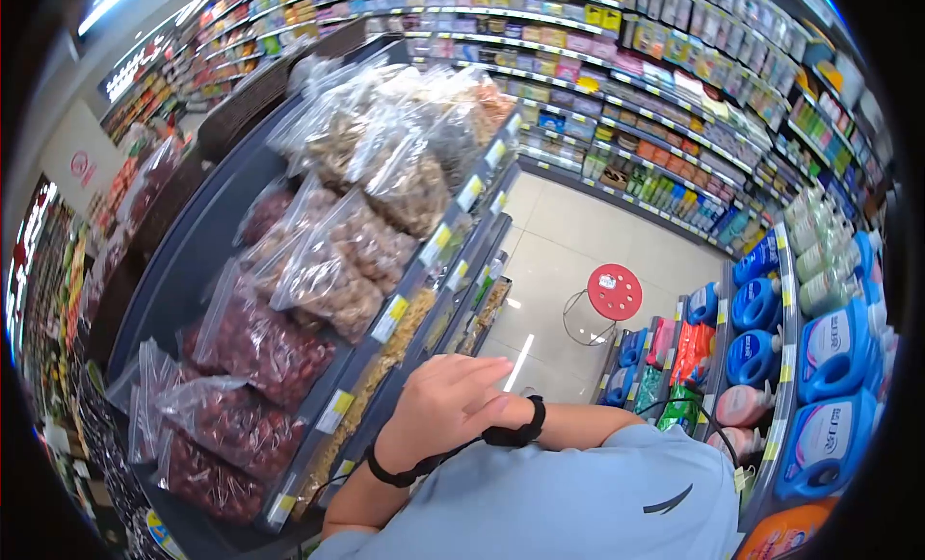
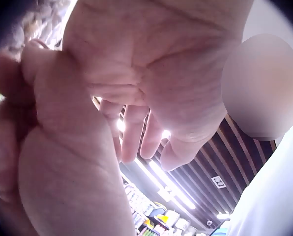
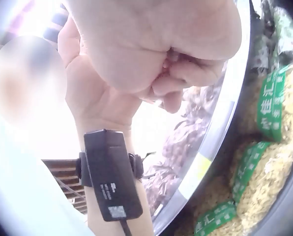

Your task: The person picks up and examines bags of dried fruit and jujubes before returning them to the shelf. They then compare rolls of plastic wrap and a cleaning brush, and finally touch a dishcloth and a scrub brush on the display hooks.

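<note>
Both bare hands meet in front of the chest, beside the produce shelf. In the head view my left hand [image 1: 422,411] reaches in from the lower left, with its fairly straight fingers lying across the right. My right hand [image 1: 489,413] comes from the right and is mostly hidden under them. The right wrist view shows my right hand [image 3: 161,44] close up, its fingers loosely bent against the left hand [image 3: 100,96]. A black strapped device [image 3: 112,174] sits on the left wrist. Neither hand visibly holds any goods.
Clear bags of dark red dried fruit [image 1: 260,343] and bags of pale brown dried goods [image 1: 337,261] fill the sloping shelf at left. Blue detergent bottles [image 1: 829,425] stand at right. A red round stool [image 1: 615,292] stands on the tiled floor [image 1: 549,233]; packed shelves [image 1: 665,117] line the back.
</note>
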### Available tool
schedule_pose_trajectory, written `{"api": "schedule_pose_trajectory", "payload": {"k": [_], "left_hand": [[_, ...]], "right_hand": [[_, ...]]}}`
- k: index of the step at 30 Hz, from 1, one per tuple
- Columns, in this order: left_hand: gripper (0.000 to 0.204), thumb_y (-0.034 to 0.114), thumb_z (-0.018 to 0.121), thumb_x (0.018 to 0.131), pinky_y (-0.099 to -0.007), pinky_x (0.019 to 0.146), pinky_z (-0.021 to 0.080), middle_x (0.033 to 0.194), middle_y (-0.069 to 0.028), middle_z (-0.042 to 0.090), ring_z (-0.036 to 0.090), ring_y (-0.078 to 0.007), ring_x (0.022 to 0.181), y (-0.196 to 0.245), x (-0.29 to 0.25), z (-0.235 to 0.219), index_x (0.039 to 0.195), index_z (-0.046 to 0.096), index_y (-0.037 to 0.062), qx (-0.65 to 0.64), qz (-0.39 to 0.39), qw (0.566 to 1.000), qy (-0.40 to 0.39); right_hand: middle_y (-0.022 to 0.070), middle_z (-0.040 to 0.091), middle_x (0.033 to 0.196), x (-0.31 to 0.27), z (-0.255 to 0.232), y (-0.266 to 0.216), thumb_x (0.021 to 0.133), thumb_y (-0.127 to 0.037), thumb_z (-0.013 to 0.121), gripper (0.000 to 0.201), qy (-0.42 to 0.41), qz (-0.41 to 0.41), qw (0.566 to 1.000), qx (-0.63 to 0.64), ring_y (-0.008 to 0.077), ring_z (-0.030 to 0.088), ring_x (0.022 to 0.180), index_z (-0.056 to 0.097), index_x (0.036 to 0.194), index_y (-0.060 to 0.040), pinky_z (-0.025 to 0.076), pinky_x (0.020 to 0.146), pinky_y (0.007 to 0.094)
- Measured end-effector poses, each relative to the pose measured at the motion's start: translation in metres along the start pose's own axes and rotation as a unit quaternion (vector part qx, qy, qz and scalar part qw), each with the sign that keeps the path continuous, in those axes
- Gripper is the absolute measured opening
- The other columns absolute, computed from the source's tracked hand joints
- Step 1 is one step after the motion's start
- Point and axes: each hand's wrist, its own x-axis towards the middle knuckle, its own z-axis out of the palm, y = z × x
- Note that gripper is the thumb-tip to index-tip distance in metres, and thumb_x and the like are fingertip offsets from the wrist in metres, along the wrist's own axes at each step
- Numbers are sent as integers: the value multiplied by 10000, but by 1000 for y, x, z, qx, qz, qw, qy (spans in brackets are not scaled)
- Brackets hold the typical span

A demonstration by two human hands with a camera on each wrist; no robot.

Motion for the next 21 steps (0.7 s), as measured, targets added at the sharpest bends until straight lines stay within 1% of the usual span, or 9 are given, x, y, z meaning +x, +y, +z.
{"api": "schedule_pose_trajectory", "payload": {"k": [5, 10, 12, 14, 15, 16, 17, 19, 21], "left_hand": [[412, 168, 800, 827, -429, 1012, 481, 1123, -115, 721, 669, -314, 1067, -5, 60, 56, 1217, 713, 63, -24, 41, 992, -119], [469, 221, 789, 843, -442, 1050, 466, 1223, -141, 693, 648, -334, 1133, -42, 109, 127, 1265, 685, 45, -41, 36, 987, -154], [531, 246, 793, 842, -454, 1075, 454, 1286, -177, 676, 631, -356, 1182, -62, 119, 159, 1305, 660, 26, -9, -17, 990, -140], [599, 284, 794, 845, -456, 1091, 449, 1333, -216, 651, 608, -384, 1223, -86, 122, 188, 1347, 625, 5, -18, -50, 981, -188], [622, 336, 780, 865, -454, 1093, 454, 1354, -225, 637, 599, -386, 1251, -104, 119, 206, 1364, 612, 5, -76, -145, 964, -211], [647, 387, 767, 885, -453, 1094, 459, 1375, -235, 624, 589, -389, 1279, -120, 115, 224, 1381, 600, 6, -130, -240, 933, -234], [647, 387, 767, 885, -453, 1094, 459, 1375, -235, 624, 589, -389, 1279, -137, 111, 240, 1381, 600, 6, -142, -236, 929, -247], [715, 404, 767, 885, -435, 1109, 453, 1410, -247, 600, 559, -392, 1330, -166, 105, 269, 1439, 554, 8, -14, -326, 889, -321], [709, 405, 759, 893, -440, 1108, 455, 1418, -254, 592, 561, -394, 1329, -185, 105, 285, 1441, 552, 6, 4, -333, 868, -367]], "right_hand": [[238, 690, 1123, -48, -85, -9, 877, -128, 663, 379, 55, 23, 995, -78, 367, 685, 1017, 627, 1224, 20, 563, 810, 438], [241, 697, 1101, -87, -186, -4, 876, -135, 664, 384, 32, -1, 974, -223, 376, 687, 1007, 630, 1228, 16, 565, 802, 444], [242, 700, 1092, -100, -224, -1, 876, -138, 664, 386, -8, -13, 956, -292, 380, 687, 1003, 631, 1229, 14, 566, 799, 446], [244, 703, 1083, -109, -259, -7, 876, -141, 664, 388, -69, 118, 929, -343, 383, 688, 999, 632, 1231, 13, 567, 796, 449], [248, 714, 1018, -109, -273, -14, 883, -213, 689, 430, -127, 297, 873, -364, 426, 683, 964, 633, 1250, 3, 563, 812, 489], [248, 714, 1018, -116, -286, -27, 883, -213, 689, 430, -113, 313, 871, -361, 426, 683, 964, 633, 1250, 3, 563, 812, 489], [236, 716, 1019, -121, -297, -40, 901, -250, 693, 458, -83, 346, 860, -366, 417, 691, 953, 616, 1259, 25, 560, 805, 485], [224, 718, 995, -135, -320, -40, 904, -325, 722, 515, -31, 391, 842, -370, 402, 703, 937, 613, 1262, 29, 557, 790, 482], [223, 717, 991, -147, -343, -40, 904, -326, 724, 513, -7, 404, 841, -359, 404, 701, 936, 614, 1266, 19, 555, 796, 484]]}}
